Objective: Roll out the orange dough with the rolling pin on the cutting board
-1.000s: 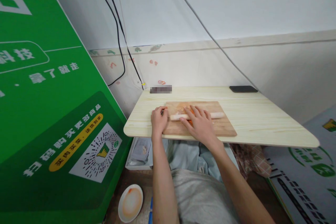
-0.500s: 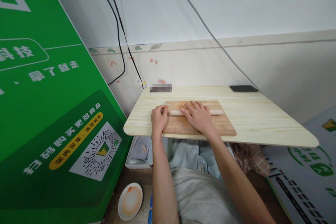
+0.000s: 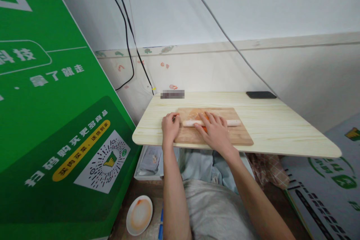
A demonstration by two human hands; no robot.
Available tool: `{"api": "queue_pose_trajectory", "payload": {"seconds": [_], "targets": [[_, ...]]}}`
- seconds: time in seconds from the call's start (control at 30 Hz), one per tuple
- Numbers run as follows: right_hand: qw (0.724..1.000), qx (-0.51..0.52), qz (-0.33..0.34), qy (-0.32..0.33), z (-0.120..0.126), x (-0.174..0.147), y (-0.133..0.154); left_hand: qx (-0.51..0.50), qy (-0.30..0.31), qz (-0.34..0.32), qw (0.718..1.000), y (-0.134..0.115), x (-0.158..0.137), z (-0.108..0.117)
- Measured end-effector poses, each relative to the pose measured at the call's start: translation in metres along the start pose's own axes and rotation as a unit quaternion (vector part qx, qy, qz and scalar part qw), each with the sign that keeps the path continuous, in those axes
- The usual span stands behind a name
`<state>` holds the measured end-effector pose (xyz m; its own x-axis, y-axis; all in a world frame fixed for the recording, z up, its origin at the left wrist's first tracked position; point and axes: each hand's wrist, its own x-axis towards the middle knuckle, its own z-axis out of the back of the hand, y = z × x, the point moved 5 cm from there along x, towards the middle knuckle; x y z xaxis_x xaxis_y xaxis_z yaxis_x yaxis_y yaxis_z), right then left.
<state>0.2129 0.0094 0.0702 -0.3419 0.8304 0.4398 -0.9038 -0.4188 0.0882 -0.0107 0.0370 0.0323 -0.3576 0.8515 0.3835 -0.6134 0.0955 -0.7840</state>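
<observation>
A wooden cutting board (image 3: 188, 135) lies at the front edge of the table. My left hand (image 3: 170, 127) is closed at the board's left side, gripping its edge; a small dark piece shows by the thumb. A pale rolling pin (image 3: 191, 123) lies across the board. My right hand (image 3: 216, 131) presses down on its middle, fingers draped over it and slightly apart. Flat orange dough (image 3: 196, 113) shows behind the pin, with a bit in front near the right thumb. Part of the dough is hidden under the pin and hand.
The pale wooden table (image 3: 292, 131) stands against the wall. A black phone-like slab (image 3: 261, 95) lies at its back, and a blurred-out object (image 3: 172, 94) sits back left. Below left is a stained white plate (image 3: 140, 215). A green printed panel (image 3: 56, 120) rises on the left.
My right hand has drawn the rolling pin slightly toward me, uncovering more orange dough behind it. My left hand has stayed in place.
</observation>
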Motion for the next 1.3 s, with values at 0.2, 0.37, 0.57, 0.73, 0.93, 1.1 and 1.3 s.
{"api": "queue_pose_trajectory", "payload": {"seconds": [0.2, 0.37, 0.57, 0.73, 0.93, 1.1, 1.3], "targets": [[1.0, 0.013, -0.006, 0.005, -0.001, 0.01, 0.0, 0.001, -0.002, 0.001, 1.0, 0.002, 0.0, -0.001], [0.999, 0.009, 0.006, -0.043, 0.007, -0.031, 0.009, -0.005, -0.003, -0.007, 1.0, 0.003, 0.0, 0.0], [1.0, 0.013, 0.007, -0.018, 0.002, -0.02, 0.006, 0.001, -0.001, -0.009, 1.0, 0.004, 0.0, 0.0], [1.0, 0.022, -0.011, 0.001, -0.004, 0.008, 0.0, 0.004, -0.002, -0.011, 1.0, 0.003, 0.001, 0.0], [0.998, 0.017, 0.015, -0.06, 0.001, -0.036, 0.007, 0.001, -0.006, -0.015, 1.0, 0.003, 0.0, 0.0], [0.998, 0.011, 0.018, -0.06, -0.002, -0.039, 0.007, -0.007, -0.01, -0.017, 1.0, 0.005, 0.0, 0.0], [0.999, 0.026, -0.008, -0.021, -0.005, 0.002, 0.003, -0.009, -0.007, -0.014, 1.0, 0.006, 0.001, -0.001]]}}
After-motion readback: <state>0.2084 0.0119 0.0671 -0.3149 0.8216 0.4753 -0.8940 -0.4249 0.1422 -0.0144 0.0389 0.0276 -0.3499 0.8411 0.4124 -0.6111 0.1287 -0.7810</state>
